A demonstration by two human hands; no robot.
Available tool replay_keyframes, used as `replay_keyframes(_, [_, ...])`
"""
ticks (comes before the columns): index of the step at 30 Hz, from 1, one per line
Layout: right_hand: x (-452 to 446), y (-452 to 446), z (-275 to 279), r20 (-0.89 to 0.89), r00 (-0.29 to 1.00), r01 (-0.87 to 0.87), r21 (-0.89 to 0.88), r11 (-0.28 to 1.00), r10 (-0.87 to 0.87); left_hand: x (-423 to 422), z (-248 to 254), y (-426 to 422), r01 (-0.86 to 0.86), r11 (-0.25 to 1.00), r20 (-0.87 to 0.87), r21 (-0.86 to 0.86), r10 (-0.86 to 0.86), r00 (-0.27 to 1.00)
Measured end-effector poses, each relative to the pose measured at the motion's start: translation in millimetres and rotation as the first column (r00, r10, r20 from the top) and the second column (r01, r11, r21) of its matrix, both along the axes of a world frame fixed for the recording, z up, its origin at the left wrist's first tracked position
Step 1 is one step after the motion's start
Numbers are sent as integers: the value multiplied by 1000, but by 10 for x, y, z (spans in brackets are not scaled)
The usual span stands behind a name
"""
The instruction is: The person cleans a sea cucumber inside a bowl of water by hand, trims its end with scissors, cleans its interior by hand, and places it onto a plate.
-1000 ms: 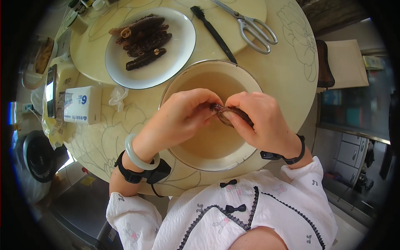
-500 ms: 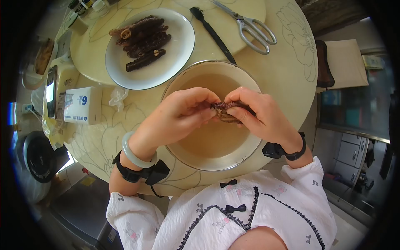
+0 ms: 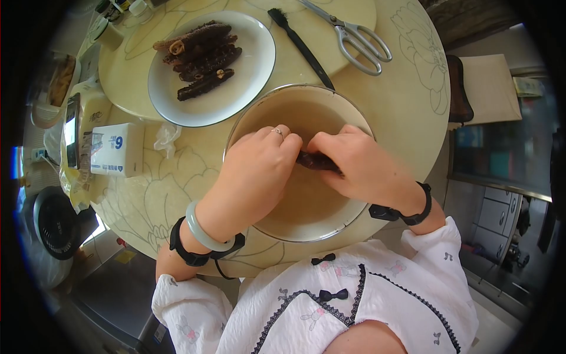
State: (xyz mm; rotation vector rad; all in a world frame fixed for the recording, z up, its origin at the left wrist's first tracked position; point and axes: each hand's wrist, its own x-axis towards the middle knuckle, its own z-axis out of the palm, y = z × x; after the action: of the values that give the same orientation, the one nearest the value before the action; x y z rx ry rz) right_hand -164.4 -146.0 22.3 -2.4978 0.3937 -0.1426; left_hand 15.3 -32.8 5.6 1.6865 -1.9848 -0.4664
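A dark, bumpy sea cucumber (image 3: 318, 161) is pinched between my two hands over a white basin (image 3: 243, 122) of cloudy, brownish water. My left hand (image 3: 259, 162) has its fingers curled round the left end, knuckles up. On the right end, my right hand (image 3: 359, 158) grips with thumb and bent fingers. Both hands hide much of the sea cucumber, so its open side cannot be seen. Beyond the basin, several more sea cucumbers (image 3: 203, 56) lie in a pile on a white plate (image 3: 253, 65).
A black brush (image 3: 300, 50) lies behind the basin, with silver-handled scissors (image 3: 359, 44) to its right. A tissue pack (image 3: 117, 149), a crumpled clear plastic piece (image 3: 168, 139) and a phone (image 3: 72, 131) are on the left. The round table (image 3: 413, 112) has a raised inner disc.
My hands have rolled inward and down, with the left turning knuckles up. The sea cucumber's pale inner side showed before; now its dark outer skin shows.
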Motion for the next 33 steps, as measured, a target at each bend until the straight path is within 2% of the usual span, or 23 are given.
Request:
replay_keyframes(1, [20,21,-75,-1,1000,1,0,1000,-1,-3,5,3,3,1000,157,2,-4,988])
replay_keyframes(2, [36,42,-171,16,999,-26,-179,983,29,-8,0,4,4,1000,157,2,-4,988])
replay_keyframes(3, [45,54,-224,27,998,-49,-354,934,63,-12,-10,7,14,999,250,32,-22,968])
replay_keyframes(4, [45,66,-235,27,998,-52,-353,934,65,-13,-17,14,21,998,339,64,-42,940])
replay_keyframes(7, [40,75,-222,-52,995,-103,-452,886,89,-13,22,8,33,995,357,90,-63,932])
replay_keyframes(9, [70,56,-176,83,997,43,-527,849,1,-15,23,7,28,995,348,91,-58,935])
replay_keyframes(10, [57,86,-176,85,996,43,-527,849,2,-13,28,5,24,995,343,93,-55,938])
replay_keyframes(12, [23,168,-180,-26,991,-127,-492,862,131,-13,36,3,30,997,329,71,-52,943])
replay_keyframes(13, [33,153,-168,-21,991,-125,-491,862,132,-14,31,11,34,998,312,53,-49,949])
replay_keyframes(14, [47,117,-143,36,995,-59,-494,868,89,-15,9,17,31,998,316,54,-46,947])
replay_keyframes(16, [59,86,-134,102,993,4,-497,868,53,-15,-29,6,63,995,274,-78,-40,961])
replay_keyframes(19, [35,122,-144,43,997,-46,-420,906,71,-28,24,-6,54,998,184,25,-58,981])
replay_keyframes(21, [40,87,-110,121,993,37,-231,972,-9,-10,9,2,63,998,138,11,-64,988])
replay_keyframes(23, [14,37,-86,97,995,46,-165,985,-30,-8,-20,4,77,997,84,0,-76,994])
replay_keyframes(25, [-5,-15,-48,65,996,64,-98,993,-57,-5,-49,-16,74,997,-118,31,-70,991])
replay_keyframes(26, [-5,-47,-18,44,996,77,70,995,-80,-7,-60,-22,76,997,-122,30,-72,990])
replay_keyframes(27, [-7,-70,13,20,995,91,236,968,-98,-6,-68,-27,64,998,-207,5,-61,977])
replay_keyframes(28, [-12,-81,45,18,995,91,236,968,-98,-2,-72,-31,48,999,-289,-19,-52,956])
replay_keyframes(29, [-17,-93,80,-13,994,108,369,923,-111,6,-68,-42,48,999,-289,-19,-52,956])
replay_keyframes(30, [-25,-106,107,-46,992,126,493,861,-119,15,-55,-55,51,998,-404,-25,-57,913])
replay_keyframes(31, [-38,-124,128,-44,992,126,492,862,-120,24,-36,-64,54,998,-513,-31,-62,856])
replay_keyframes(32, [-56,-144,147,-50,993,114,551,827,-103,33,6,-67,55,998,-511,-34,-65,857])
replay_keyframes(33, [-69,-157,159,-55,995,101,607,788,-86,44,62,-68,78,991,-614,113,8,789])
